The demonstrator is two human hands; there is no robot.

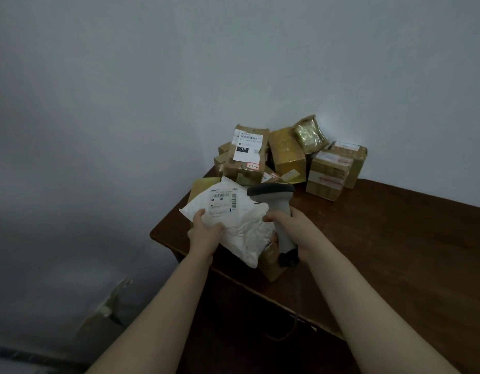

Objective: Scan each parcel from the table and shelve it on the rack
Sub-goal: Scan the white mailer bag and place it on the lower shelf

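A white plastic mailer bag (241, 225) with a barcode label facing up is held above the left corner of the dark wooden table (395, 238). My left hand (205, 233) grips its lower left edge. My right hand (292, 228) is closed around the grey handle of a barcode scanner (276, 201), whose dark head points over the bag's label. A pile of brown cardboard parcels (287, 157) sits at the table's far corner against the wall. The rack is out of view.
A small brown box (272, 265) lies on the table under the bag and scanner. Another flat yellowish parcel (203, 184) lies behind the bag. The scanner's cable (295, 314) hangs over the table's front edge. Grey walls surround the table.
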